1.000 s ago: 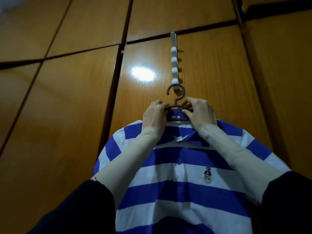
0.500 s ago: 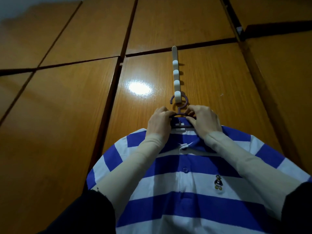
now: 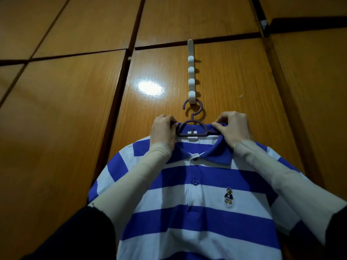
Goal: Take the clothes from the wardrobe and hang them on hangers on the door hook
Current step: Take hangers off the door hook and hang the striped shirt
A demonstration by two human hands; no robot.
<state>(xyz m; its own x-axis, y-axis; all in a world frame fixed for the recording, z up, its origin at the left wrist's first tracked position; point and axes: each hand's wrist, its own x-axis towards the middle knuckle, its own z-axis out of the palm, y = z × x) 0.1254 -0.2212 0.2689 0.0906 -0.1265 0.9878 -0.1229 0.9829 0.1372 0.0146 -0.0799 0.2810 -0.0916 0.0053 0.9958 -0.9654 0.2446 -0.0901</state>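
A blue and white striped polo shirt (image 3: 197,218) hangs on a purple hanger (image 3: 193,126). The hanger's hook sits over the lowest peg of a white over-door hook strip (image 3: 191,79) on the wooden wardrobe door (image 3: 234,76). My left hand (image 3: 163,130) grips the left side of the collar and the hanger's shoulder. My right hand (image 3: 232,128) pinches the right side of the collar at the hanger's other shoulder. Both hands are spread apart, with the hanger's neck visible between them.
Glossy wooden wardrobe doors (image 3: 65,119) fill the view, split by dark gaps. The hook strip has several free pegs above the hanger. A light reflection (image 3: 150,88) shines on the door left of the strip.
The hanger's hook rose onto the lowest peg and now hangs there. My hands moved apart from the hanger's neck out to the two sides of the collar.
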